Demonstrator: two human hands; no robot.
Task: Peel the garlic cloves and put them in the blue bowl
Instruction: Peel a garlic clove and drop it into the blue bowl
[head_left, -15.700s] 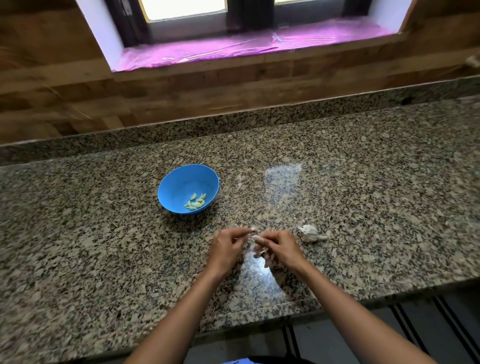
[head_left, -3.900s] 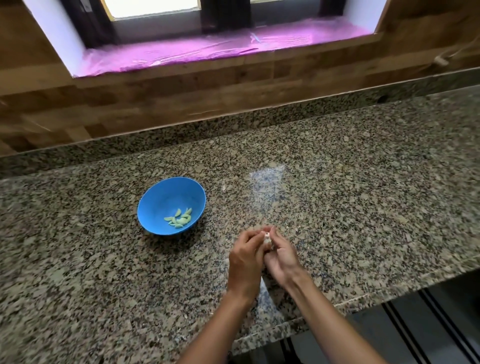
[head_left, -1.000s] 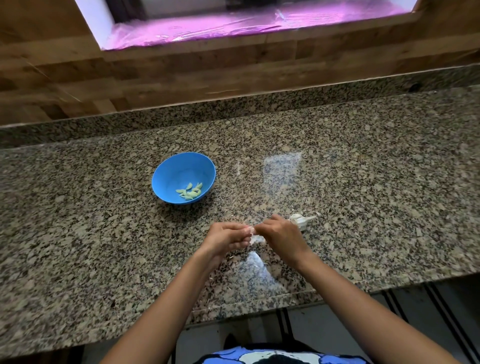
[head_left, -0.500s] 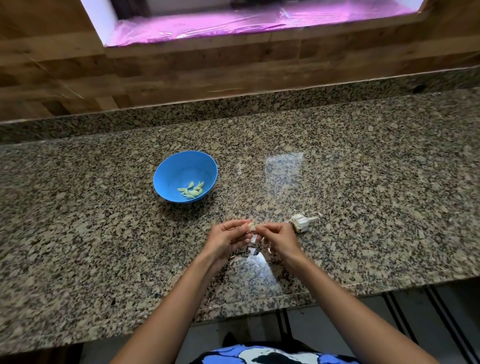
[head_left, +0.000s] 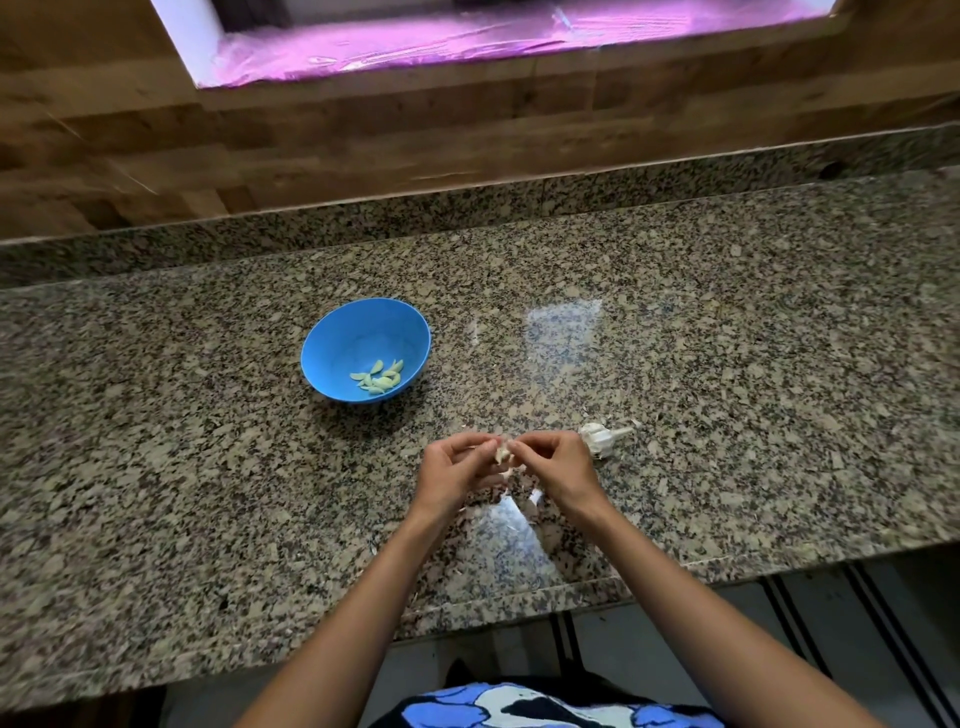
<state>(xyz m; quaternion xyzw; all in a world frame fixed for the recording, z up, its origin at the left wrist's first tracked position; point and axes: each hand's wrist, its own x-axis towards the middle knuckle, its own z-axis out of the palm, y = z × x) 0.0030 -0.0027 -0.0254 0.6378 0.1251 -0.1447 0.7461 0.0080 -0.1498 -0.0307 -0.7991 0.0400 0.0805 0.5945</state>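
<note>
A blue bowl (head_left: 332, 332) stands on the granite counter, left of centre, with several pale peeled cloves (head_left: 378, 378) in its bottom. Nearer the front edge, my left hand (head_left: 454, 475) and my right hand (head_left: 556, 467) meet above the counter. Both pinch one small garlic clove (head_left: 502, 455) between their fingertips, with papery skin hanging from it. The rest of the garlic bulb (head_left: 597, 438) lies on the counter just right of my right hand, its stalk pointing right.
The granite counter (head_left: 727, 364) runs wide to both sides, with a low granite upstand and a wooden wall behind it. A window sill covered in pink film (head_left: 467, 41) is above. Bits of skin (head_left: 535, 498) lie under my hands.
My hands stay together on the clove, working its skin. The view has shifted slightly; the bowl and bulb have not moved on the counter.
</note>
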